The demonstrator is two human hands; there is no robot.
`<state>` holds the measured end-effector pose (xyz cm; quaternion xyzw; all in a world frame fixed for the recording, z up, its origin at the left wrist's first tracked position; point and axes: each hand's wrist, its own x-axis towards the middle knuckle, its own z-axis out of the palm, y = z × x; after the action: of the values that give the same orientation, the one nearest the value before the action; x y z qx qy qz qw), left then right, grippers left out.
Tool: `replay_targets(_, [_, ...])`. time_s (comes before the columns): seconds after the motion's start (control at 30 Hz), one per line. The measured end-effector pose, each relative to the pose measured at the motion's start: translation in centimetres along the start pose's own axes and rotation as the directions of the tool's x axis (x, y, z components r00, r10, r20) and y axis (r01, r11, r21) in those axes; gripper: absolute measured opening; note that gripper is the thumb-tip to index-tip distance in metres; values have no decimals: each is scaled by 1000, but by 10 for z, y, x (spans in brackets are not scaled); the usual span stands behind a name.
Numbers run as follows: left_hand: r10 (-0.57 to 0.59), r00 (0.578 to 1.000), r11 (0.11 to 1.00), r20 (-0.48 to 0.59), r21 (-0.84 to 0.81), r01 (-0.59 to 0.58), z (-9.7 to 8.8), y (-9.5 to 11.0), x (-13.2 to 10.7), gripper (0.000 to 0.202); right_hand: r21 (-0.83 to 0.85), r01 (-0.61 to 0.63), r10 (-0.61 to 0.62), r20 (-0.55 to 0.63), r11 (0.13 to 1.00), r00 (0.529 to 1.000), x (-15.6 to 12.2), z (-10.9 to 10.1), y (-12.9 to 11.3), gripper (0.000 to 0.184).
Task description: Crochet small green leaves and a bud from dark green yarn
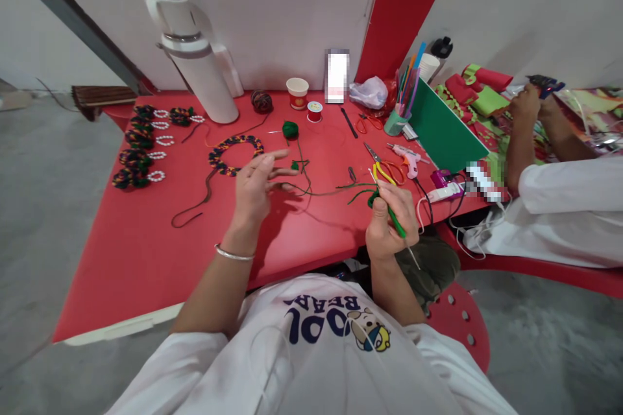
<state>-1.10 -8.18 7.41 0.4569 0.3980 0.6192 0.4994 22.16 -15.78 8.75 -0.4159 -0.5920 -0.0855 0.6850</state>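
My right hand (393, 219) is closed round a crochet hook with a green handle (396, 223) and pinches a small piece of green crochet (372, 199) from which short green ends stick out. My left hand (254, 187) is raised over the table with its fingers stretched and apart. A strand of green yarn (321, 194) runs from beside its fingertips to the piece at my right hand; whether it wraps a finger, I cannot tell. Behind the left hand lies a multicoloured crocheted ring (236, 139) with a brown tail. The green yarn ball (290, 130) sits farther back.
Several dark crocheted bands with white beads (139, 136) lie at the left, near a tall white flask (199, 58). Scissors (384, 161), a pink glue gun (407, 159) and a pen cup (396, 122) stand right. Beyond a green divider (445, 126), another person's hands (528, 104) hold a dark tool.
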Motion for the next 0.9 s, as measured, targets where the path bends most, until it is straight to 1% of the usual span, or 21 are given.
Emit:
replay_targets(0.03, [59, 994, 990, -86, 129, -48, -6, -1, 4, 33, -8, 2, -2, 8, 1000, 1000, 1, -1, -1, 24])
replay_targets(0.07, [144, 982, 962, -122, 251, -109, -10, -1, 6, 30, -15, 3, -2, 17, 1000, 1000, 2, -2, -3, 24])
replay_targets(0.1, [223, 967, 929, -126, 327, -172, -12, 0, 7, 32, -19, 3, -3, 26, 1000, 1000, 4, -2, -4, 24])
replay_targets(0.13, [250, 967, 914, -58, 342, -216, -9, 0, 7, 37, -17, 7, -6, 33, 1000, 999, 5, -1, -5, 24])
replay_targets(0.17, [231, 971, 922, 67, 304, -240, -4, 1, 5, 44, -9, 13, -12, 38, 1000, 999, 6, 0, -6, 24])
replay_targets(0.2, [203, 956, 943, 214, 219, -250, 5, 1, 1, 54, 3, 21, -21, 41, 1000, 999, 7, 1, -7, 25])
replay_targets(0.23, [185, 918, 963, 351, 123, -241, 17, 0, -3, 66, 13, 28, -28, 44, 1000, 999, 8, 2, -8, 26])
replay_targets(0.27, [170, 867, 975, 468, 45, -216, 30, -2, -8, 76, 20, 33, -33, 47, 999, 998, 9, 3, -8, 26])
replay_targets(0.3, [171, 813, 982, 557, -26, -189, 44, -5, -12, 83, 22, 35, -36, 52, 999, 998, 10, 3, -9, 27])
replay_targets(0.33, [172, 765, 984, 620, -83, -154, 57, -9, -17, 88, 19, 34, -35, 54, 999, 998, 10, 3, -9, 28])
replay_targets(0.37, [175, 739, 984, 650, -133, -116, 70, -14, -20, 91, 14, 34, -34, 56, 999, 998, 11, 3, -9, 28])
replay_targets(0.4, [177, 731, 981, 659, -179, -76, 80, -18, -23, 92, 9, 35, -35, 56, 999, 998, 11, 2, -9, 27])
replay_targets(0.47, [174, 738, 969, 652, -248, -8, 93, -26, -28, 92, 8, 39, -40, 52, 999, 998, 12, 1, -9, 27])
replay_targets(0.5, [163, 740, 963, 653, -267, 24, 96, -29, -29, 91, 9, 37, -38, 51, 999, 998, 12, 0, -9, 27])
replay_targets(0.57, [109, 757, 951, 644, -288, 108, 95, -29, -30, 86, 3, 24, -24, 54, 1000, 998, 11, -2, -9, 26])
replay_targets(0.6, [73, 773, 942, 630, -299, 154, 93, -27, -30, 83, -3, 10, -9, 51, 1000, 999, 10, -2, -9, 24])
replay_targets(0.67, [9, 826, 911, 563, -345, 225, 85, -18, -28, 79, -18, -24, 25, 41, 1000, 999, 7, -2, -8, 21])
replay_targets(0.7, [-10, 856, 899, 517, -370, 234, 80, -11, -26, 77, -22, -41, 42, 38, 999, 998, 5, -2, -8, 19])
replay_targets(0.77, [-27, 904, 895, 426, -393, 212, 72, 3, -22, 73, -23, -66, 67, 41, 998, 997, 1, 0, -7, 18])
replay_targets(0.83, [-34, 938, 905, 344, -387, 175, 68, 16, -17, 68, -23, -60, 61, 59, 998, 996, -3, 3, -8, 18])
replay_targets(0.9, [10, 963, 911, 269, -400, 102, 67, 26, -14, 63, -28, -9, 11, 73, 1000, 997, -6, 5, -9, 20])
